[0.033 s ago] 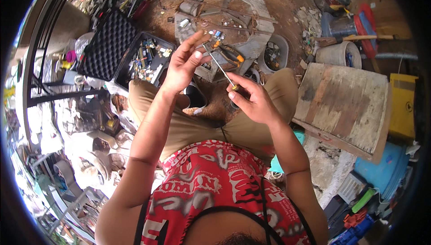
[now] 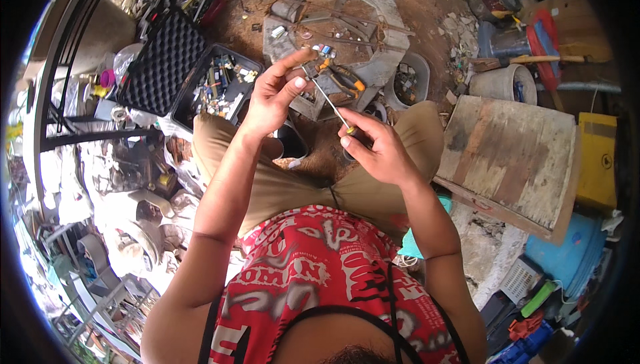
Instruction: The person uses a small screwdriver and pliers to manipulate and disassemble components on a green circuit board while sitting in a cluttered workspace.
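Observation:
My right hand (image 2: 373, 151) is closed around the yellow-and-black handle of a screwdriver (image 2: 330, 101), its thin shaft angled up and left. The shaft's tip reaches the fingertips of my left hand (image 2: 277, 101), which are curled at something small that I cannot make out. Just beyond them, pliers (image 2: 349, 84) with orange-and-black grips lie on a dusty, ring-shaped grey platform (image 2: 383, 24) among small pieces. Both hands are raised above my lap, between my khaki-clad knees.
An open black case (image 2: 160, 64) with foam lid and small parts lies left. A grey bucket (image 2: 417, 77) stands right of the platform. A worn wooden board (image 2: 513, 157), yellow container (image 2: 597, 157) and blue plastic (image 2: 560, 257) are at right; cluttered scrap fills the left.
The surroundings have shifted very slightly in view. Both hands and the screwdriver keep nearly the same position and grip.

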Demonstrator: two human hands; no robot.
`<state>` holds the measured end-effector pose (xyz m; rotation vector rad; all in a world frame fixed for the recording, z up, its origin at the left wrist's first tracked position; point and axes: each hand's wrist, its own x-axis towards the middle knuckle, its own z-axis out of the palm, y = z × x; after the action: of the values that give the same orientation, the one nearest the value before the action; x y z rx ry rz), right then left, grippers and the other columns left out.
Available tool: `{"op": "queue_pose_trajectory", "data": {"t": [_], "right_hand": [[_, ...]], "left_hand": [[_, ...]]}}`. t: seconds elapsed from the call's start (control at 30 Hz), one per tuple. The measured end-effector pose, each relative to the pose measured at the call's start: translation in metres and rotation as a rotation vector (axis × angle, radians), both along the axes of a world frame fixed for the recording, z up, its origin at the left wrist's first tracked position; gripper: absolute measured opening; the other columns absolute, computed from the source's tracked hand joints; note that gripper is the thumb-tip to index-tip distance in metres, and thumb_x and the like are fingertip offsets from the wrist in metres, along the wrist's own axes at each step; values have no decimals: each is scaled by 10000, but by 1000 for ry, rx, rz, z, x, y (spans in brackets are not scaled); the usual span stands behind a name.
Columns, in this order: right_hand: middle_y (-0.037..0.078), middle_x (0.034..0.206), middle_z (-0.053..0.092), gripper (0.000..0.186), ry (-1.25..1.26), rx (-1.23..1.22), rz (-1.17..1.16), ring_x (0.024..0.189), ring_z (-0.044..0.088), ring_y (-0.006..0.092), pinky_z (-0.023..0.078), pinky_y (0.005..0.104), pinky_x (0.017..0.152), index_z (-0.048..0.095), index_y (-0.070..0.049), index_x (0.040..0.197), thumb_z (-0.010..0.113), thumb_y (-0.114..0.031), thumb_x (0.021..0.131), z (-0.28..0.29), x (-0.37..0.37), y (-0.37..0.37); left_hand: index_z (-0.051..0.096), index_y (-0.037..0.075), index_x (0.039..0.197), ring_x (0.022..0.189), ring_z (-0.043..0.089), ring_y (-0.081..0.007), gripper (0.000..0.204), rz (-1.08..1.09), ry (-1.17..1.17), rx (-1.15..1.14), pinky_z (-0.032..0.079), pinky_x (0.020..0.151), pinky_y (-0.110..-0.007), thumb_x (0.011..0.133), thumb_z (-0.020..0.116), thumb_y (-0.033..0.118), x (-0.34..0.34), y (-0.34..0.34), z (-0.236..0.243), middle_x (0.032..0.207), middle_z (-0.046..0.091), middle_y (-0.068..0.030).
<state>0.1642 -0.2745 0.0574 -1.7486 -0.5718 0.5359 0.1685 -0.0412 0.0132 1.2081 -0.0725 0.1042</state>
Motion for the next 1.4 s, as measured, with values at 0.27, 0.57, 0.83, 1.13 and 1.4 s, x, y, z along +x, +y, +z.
{"op": "queue_pose_trajectory", "data": {"t": [0.27,0.57,0.83,1.13,1.4], "right_hand": [[84,841,604,397,-343,-96,287,708,573,185,481,292,686,522,7,1314,550,-25,919,63,-35,-9],[79,770,555,459,-385,59,191,658,537,172,455,294,624,495,-15,1371,557,-34,916,56,-65,-3],[106,830,607,462,-308,-41,215,642,598,208,500,315,620,490,-48,1382,547,-32,924,64,-65,-3],[116,983,616,577,-710,-349,162,776,631,300,529,380,665,500,-132,1383,595,9,832,72,-67,0],[126,908,583,627,-744,-436,155,728,609,305,517,396,628,497,-136,1385,552,60,792,74,-69,1]], "left_hand": [[722,-2,944,873,671,-197,184,20,-237,476,532,772,-304,790,760,92,-71,38,43,931,707,-125],[711,-12,867,843,689,-211,162,354,-308,480,536,759,-303,752,791,70,-95,15,46,879,721,-126],[714,-14,909,862,680,-208,188,338,-339,543,527,771,-301,766,784,86,-94,20,45,925,718,-134],[600,21,1189,1003,659,-229,309,120,-37,-314,555,872,-331,895,671,87,-102,-11,24,1116,661,-117],[611,-2,1123,975,646,-147,242,126,40,-298,519,848,-268,889,667,29,-101,-21,39,1030,665,-50]]}}
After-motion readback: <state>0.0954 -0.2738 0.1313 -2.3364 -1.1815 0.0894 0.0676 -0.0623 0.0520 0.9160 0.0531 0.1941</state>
